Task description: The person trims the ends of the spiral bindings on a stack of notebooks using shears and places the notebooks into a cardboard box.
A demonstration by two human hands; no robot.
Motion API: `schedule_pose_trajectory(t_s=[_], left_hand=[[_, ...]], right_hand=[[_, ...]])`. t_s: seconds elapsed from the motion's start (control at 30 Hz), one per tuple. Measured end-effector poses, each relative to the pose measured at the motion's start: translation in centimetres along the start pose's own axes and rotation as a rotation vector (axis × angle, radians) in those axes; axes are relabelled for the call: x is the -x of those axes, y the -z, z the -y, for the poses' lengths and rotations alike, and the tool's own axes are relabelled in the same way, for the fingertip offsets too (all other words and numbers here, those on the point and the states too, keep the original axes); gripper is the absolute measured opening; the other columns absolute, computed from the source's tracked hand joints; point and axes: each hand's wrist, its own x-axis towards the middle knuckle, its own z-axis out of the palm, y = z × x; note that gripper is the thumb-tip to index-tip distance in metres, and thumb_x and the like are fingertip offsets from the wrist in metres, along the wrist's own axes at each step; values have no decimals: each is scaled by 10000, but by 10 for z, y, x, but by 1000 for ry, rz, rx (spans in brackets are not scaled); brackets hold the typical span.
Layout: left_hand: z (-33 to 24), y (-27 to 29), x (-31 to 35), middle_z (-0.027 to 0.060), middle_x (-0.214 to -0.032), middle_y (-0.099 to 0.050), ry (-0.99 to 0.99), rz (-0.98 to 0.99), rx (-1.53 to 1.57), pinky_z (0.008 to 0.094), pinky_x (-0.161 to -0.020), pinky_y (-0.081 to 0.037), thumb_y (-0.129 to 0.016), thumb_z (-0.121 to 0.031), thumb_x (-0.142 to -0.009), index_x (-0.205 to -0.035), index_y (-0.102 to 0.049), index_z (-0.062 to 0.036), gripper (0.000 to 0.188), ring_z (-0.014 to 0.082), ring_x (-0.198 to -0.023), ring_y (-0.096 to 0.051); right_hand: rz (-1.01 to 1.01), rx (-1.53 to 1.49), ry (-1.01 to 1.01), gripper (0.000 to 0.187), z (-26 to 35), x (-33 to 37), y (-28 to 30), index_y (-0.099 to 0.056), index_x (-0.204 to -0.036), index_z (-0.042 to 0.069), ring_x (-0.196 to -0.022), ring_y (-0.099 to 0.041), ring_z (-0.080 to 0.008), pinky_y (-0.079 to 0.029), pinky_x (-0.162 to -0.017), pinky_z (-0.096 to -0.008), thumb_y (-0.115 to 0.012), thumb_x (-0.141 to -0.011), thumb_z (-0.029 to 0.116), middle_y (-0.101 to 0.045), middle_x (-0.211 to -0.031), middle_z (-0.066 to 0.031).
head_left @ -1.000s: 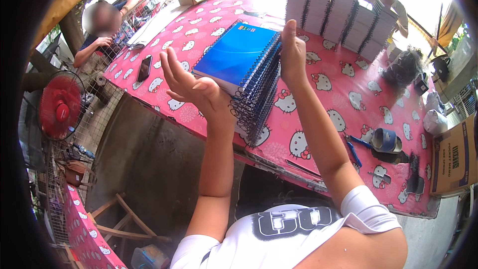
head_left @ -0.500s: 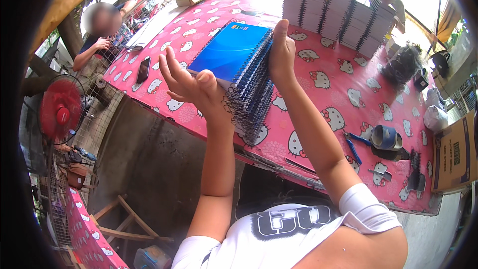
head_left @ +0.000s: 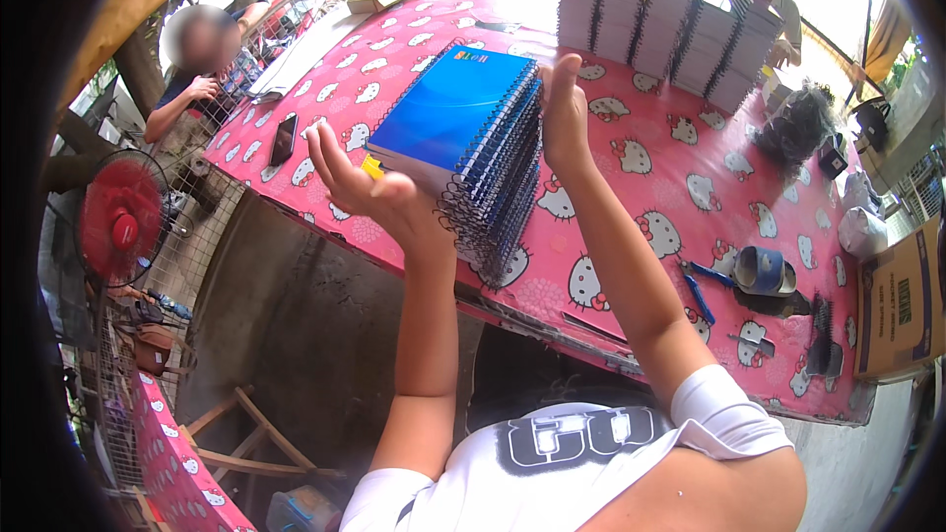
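A tall stack of spiral-bound notebooks (head_left: 448,108) with a blue cover on top stands on the pink table. Black wire coils run down its right and near sides. My left hand (head_left: 370,182) is open at the stack's near left corner, fingers spread and pointing up; I cannot tell if its palm touches the books. Between that hand and the stack shows a small bit of yellow (head_left: 372,166), too little to name. Along the right side, my right hand (head_left: 565,118) stands upright and open beside the coils, thumb side up. Its fingertips are partly hidden.
A row of spiral-bound books (head_left: 660,25) stands at the back right. To the right lie blue pliers (head_left: 698,294), a tape roll (head_left: 764,271), a black brush (head_left: 824,340) and a cardboard box (head_left: 899,300). A phone (head_left: 284,140) lies left. Two other people are beyond the table.
My left hand has shifted slightly left and down, baring the yellow bit. My right hand has drawn a little away from the coils and lower. The stack stays nearly in place.
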Motion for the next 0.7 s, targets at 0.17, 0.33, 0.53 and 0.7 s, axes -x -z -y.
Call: schedule_pose_trajectory(t_s=[0.17, 0.33, 0.53, 0.7], left_hand=[[-14, -6, 27, 264, -1491, -176, 212, 91, 268, 524, -1122, -139, -116, -645, -949, -1462, -149, 22, 843, 362, -1417, -156], [-21, -6, 24, 226, -1505, -110, 261, 152, 314, 493, -1138, -172, -180, -678, -929, -1478, -93, -4, 874, 329, -1423, -139], [-23, 4, 10, 174, -1530, -166, 553, 157, 599, 484, -1158, -118, -187, -775, -862, -1491, -81, -49, 967, 299, -1431, -146], [26, 13, -14, 130, -1485, -337, 1111, 408, 1225, 445, -1132, -209, -182, -819, -823, -1421, -361, -38, 1000, 255, -1359, -316]], right_hand=[[-45, 86, -53, 804, -14, 22, -6, -390, -647, -26, -639, -370, -158, -337, -602, -383, -208, -935, 702, -418, -600, -58], [-90, 92, 45, 769, -15, 22, -11, -345, -633, -15, -626, -342, -152, -320, -565, -383, -204, -955, 670, -376, -571, -67], [-148, 166, 363, 717, -16, 31, -2, -514, -1059, -30, -1036, -479, -262, -376, -907, -398, -217, -972, 616, -511, -1060, -204], [-156, 102, 614, 804, 21, 68, -7, -246, -1372, -15, -1350, -186, -343, -193, -1097, -468, -276, -932, 657, -251, -1391, -238]])
